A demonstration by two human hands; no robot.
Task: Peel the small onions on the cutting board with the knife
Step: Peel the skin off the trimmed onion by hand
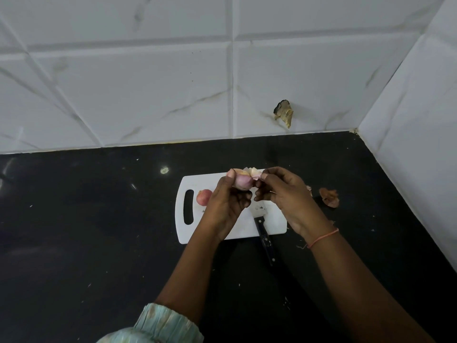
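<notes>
Left hand (226,199) grips a small onion (242,181), fingers curled round it, thumb up along its far side. The onion is held above the far edge of the board (217,229), not touching it. Right hand (284,194) pinches a pale flap of skin (253,173) at the onion's right end, thumb and fingertips closed on it; the skin is partly lifted and fans upward between the two hands. The exposed flesh of the onion looks pinkish-purple.

A second onion (204,197), reddish and unpeeled, lies on the board just beside the handle slot (188,206), partly hidden by the left hand.

The knife (264,233) lies free, gripped by neither hand. Its blade rests on the board under the hands, with small scraps on it; its black handle sticks out over the near edge onto the table (99,219).

The board is white, lying flat on the black table, slot to the left.

Peeled brown skins (329,197) sit on the table just off the board's right end, behind the right hand. Small pale flecks are scattered over the table.

A thin orange thread (324,237) circles the right wrist. A light green gathered sleeve (163,325) covers the left upper forearm.

White marbled tiles (148,82) back the table and return along the right side. One tile has a chipped, stained hole (284,115) low down.
</notes>
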